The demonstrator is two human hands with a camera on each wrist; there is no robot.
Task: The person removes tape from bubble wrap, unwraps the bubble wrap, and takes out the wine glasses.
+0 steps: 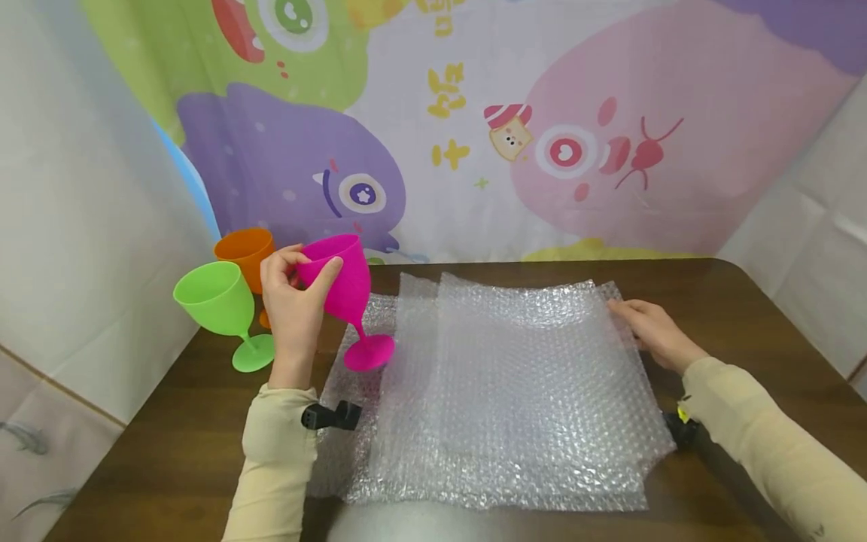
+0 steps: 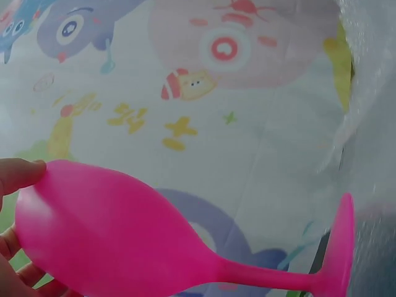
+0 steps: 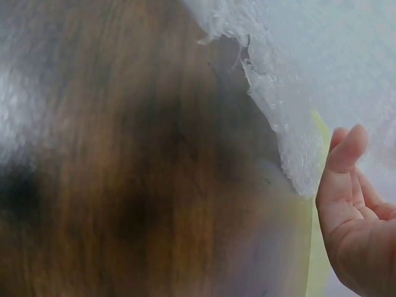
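Note:
My left hand [image 1: 293, 301] grips a pink goblet [image 1: 345, 282] by its bowl near the rim, thumb on the near side. The goblet's stem and round foot point down, over the left part of the bubble wrap. In the left wrist view the goblet [image 2: 117, 229] lies across the picture, with fingertips at its rim. My right hand [image 1: 655, 331] pinches the upper right edge of a clear bubble wrap sheet [image 1: 535, 376]. In the right wrist view the thumb and curled fingers of this hand [image 3: 359, 216] overlap the wrap [image 3: 284, 117].
A green goblet [image 1: 217, 301] and an orange goblet [image 1: 247, 252] stand at the table's left, the orange one partly hidden. More bubble wrap [image 1: 345, 406] lies under the front sheet on the brown wooden table [image 1: 765, 331]. A cartoon curtain [image 1: 460, 211] hangs behind.

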